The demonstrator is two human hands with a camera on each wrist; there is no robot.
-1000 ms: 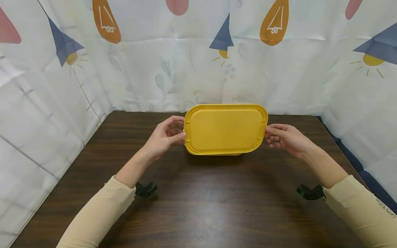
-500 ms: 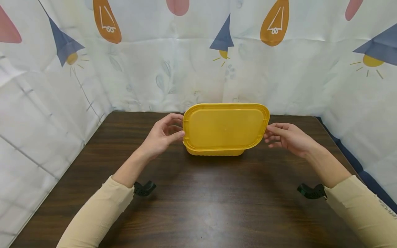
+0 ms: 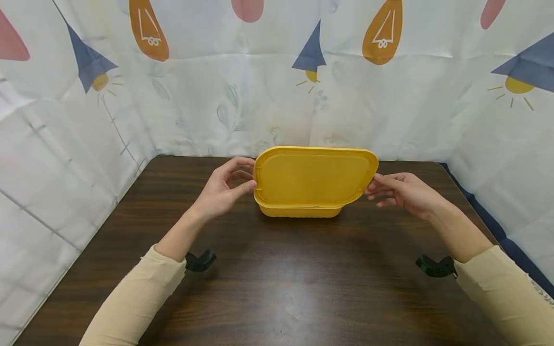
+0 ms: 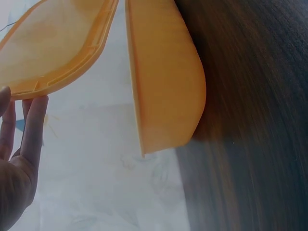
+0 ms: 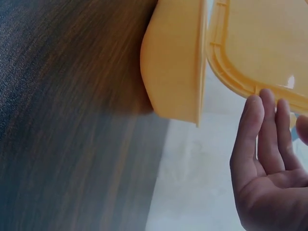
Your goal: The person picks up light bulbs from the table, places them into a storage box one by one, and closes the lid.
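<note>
A yellow plastic lid [image 3: 316, 177], oblong with rounded corners, is held tilted above a matching yellow box [image 3: 300, 212]. My left hand [image 3: 222, 189] pinches the lid's left end between thumb and fingers. At the opposite end, my right hand [image 3: 404, 193] pinches the rim, thumb on the near side. The left wrist view shows a gap between the raised lid [image 4: 57, 43] and the box [image 4: 166, 72], which stands on the table. From the right wrist, fingertips are seen at the lid's edge [image 5: 236, 86]. The lid hides the box's inside in the head view.
The dark wood table [image 3: 285, 278] extends in front of the box. A white patterned curtain [image 3: 268, 101] hangs close behind it and along both sides. Black wrist cameras [image 3: 201, 262] stick out below the forearms.
Both hands have tilted the lid and raised its lower edge, so more of the box's front shows beneath. The lid has shifted only slightly sideways; the box stays put.
</note>
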